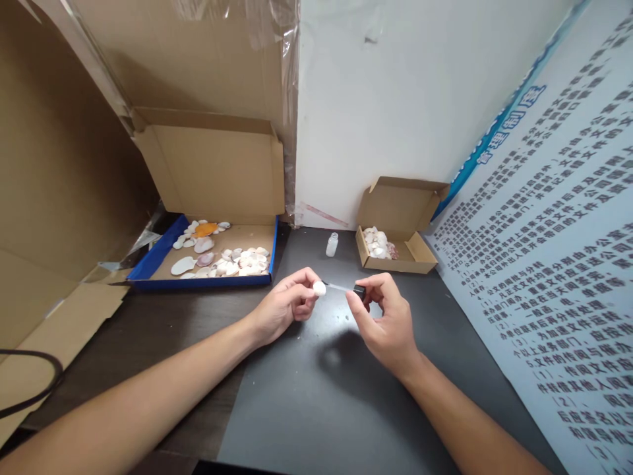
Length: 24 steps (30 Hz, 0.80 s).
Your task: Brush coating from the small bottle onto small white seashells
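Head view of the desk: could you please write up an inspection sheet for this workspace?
Surface: dark grey mat on a wood-grain desk.
Work items: small pale shell; black cap with a pale stem pointing towards it, contact unclear; clear bottle standing uncapped; blue-sided box and small cardboard box, both open, holding shells.
Clutter: small specks on the mat near the hands.
Hands: left hand pinches the shell; right hand grips the cap.
Cables: black cable-like loop at the left edge.
Surroundings: cardboard at left, white panel behind, printed sheet at right.
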Each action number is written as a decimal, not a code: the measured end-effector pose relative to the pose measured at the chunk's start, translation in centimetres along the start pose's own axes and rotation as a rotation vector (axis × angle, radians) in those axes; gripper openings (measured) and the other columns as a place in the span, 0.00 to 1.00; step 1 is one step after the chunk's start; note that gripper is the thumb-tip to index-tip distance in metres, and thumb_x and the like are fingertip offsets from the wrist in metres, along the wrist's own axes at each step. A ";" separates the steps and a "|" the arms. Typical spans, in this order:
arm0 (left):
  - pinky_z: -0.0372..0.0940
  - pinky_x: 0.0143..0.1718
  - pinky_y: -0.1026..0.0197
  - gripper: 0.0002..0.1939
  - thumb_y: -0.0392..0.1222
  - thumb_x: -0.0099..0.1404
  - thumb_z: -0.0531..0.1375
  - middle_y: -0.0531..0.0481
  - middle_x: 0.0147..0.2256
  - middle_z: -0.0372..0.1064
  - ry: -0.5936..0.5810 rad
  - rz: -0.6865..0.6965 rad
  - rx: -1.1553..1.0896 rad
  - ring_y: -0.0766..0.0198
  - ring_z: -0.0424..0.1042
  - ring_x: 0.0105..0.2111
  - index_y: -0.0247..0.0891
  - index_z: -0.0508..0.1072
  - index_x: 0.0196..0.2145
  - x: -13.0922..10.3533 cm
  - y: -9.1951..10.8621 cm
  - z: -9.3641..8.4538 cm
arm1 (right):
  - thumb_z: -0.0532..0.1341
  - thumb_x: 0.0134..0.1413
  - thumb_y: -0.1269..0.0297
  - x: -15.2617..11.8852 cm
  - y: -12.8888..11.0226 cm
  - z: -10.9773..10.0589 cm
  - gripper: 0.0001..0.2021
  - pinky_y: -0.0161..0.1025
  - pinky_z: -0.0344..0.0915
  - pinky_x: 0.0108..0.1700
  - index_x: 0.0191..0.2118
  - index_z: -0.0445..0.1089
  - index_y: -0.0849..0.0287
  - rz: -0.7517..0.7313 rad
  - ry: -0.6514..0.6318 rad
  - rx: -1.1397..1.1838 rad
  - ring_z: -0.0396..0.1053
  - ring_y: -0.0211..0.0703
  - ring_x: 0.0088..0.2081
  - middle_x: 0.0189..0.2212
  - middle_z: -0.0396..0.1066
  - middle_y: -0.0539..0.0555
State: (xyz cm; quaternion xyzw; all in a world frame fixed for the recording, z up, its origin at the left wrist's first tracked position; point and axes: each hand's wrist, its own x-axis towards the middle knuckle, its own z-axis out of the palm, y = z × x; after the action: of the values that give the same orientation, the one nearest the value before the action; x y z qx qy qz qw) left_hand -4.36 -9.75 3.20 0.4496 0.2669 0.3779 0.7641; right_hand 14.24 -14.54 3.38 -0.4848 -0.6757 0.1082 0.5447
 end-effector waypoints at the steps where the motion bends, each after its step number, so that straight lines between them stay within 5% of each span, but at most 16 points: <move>1: 0.41 0.23 0.66 0.05 0.37 0.56 0.60 0.59 0.21 0.52 0.000 0.003 -0.007 0.73 0.45 0.20 0.37 0.66 0.31 0.0 0.0 -0.1 | 0.63 0.57 0.67 0.0 0.0 0.0 0.07 0.31 0.63 0.27 0.38 0.63 0.55 0.002 0.005 -0.003 0.62 0.33 0.23 0.23 0.61 0.43; 24: 0.40 0.22 0.65 0.05 0.38 0.57 0.61 0.59 0.21 0.50 0.011 -0.023 -0.017 0.73 0.45 0.20 0.38 0.67 0.30 0.1 0.1 0.0 | 0.63 0.56 0.68 0.0 0.0 -0.1 0.07 0.31 0.62 0.26 0.37 0.64 0.55 0.009 0.029 0.042 0.62 0.33 0.22 0.22 0.60 0.43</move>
State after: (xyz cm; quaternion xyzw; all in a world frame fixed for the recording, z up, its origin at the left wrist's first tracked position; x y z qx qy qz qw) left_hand -4.34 -9.60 3.23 0.4376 0.2732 0.3739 0.7707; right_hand 14.33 -14.58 3.43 -0.4779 -0.6633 0.1177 0.5637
